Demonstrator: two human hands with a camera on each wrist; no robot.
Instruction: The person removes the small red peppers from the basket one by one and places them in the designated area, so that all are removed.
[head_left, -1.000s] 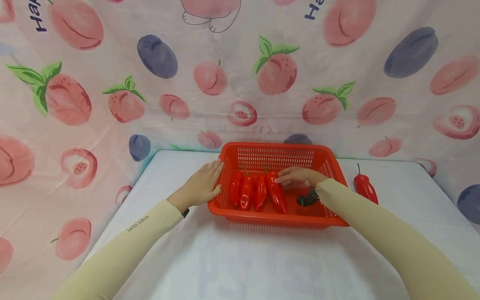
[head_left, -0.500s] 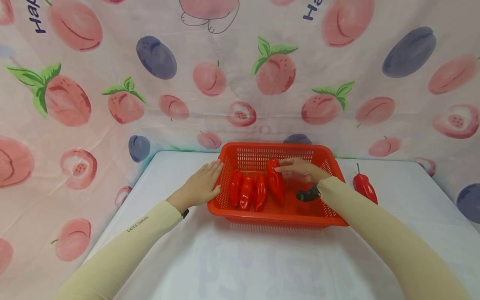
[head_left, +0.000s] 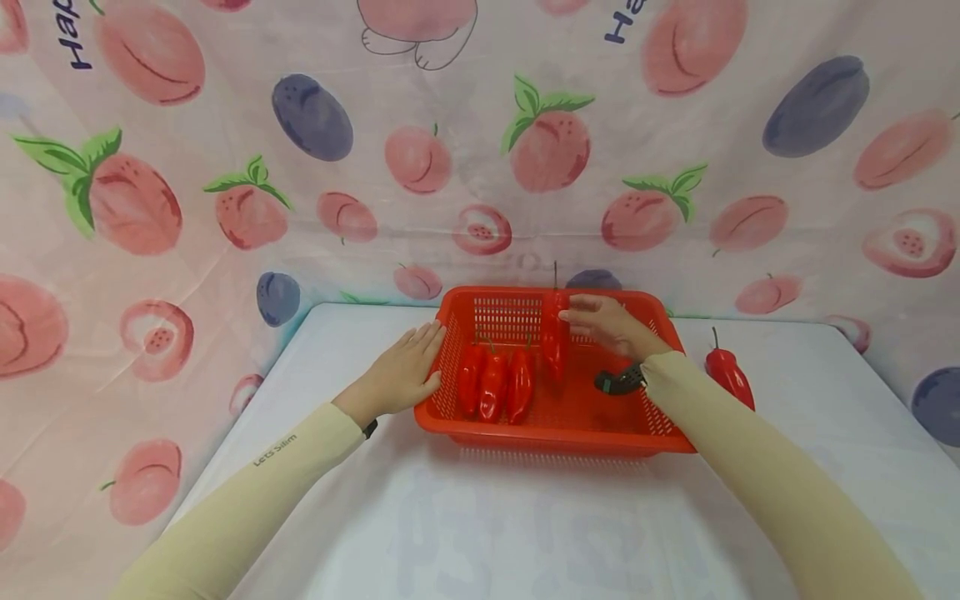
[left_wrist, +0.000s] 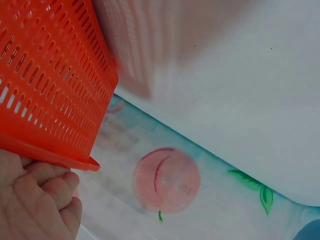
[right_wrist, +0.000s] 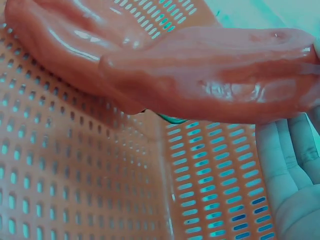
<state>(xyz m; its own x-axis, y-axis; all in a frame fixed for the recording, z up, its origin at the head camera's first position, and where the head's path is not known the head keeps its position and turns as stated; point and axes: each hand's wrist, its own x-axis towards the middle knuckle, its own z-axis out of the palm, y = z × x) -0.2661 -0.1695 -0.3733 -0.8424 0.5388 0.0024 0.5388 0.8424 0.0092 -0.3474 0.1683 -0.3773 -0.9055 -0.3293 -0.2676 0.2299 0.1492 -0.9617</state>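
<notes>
My right hand (head_left: 607,322) holds a red pepper (head_left: 553,333) by its stem end, tip hanging down inside the red plastic basket (head_left: 555,443). In the right wrist view the fingers (right_wrist: 280,155) lie along the held pepper (right_wrist: 215,75), and its tip overlaps the other peppers. Three more red peppers (head_left: 492,387) lie side by side in the left half of the basket. My left hand (head_left: 405,367) rests flat with straight fingers against the basket's left rim. From the left wrist, that hand (left_wrist: 37,200) shows its palm side, fingertips right at the basket's rim (left_wrist: 60,160).
Right of the basket another red pepper (head_left: 727,377) lies on the white-covered table (head_left: 480,525), partly behind the right sleeve (head_left: 765,467). A fruit-printed cloth (head_left: 465,183) hangs behind the table and down its left side.
My right hand has lifted the rightmost pepper from the row and raised it toward the back of the basket, turning it more upright. The left hand has stayed at the rim.
</notes>
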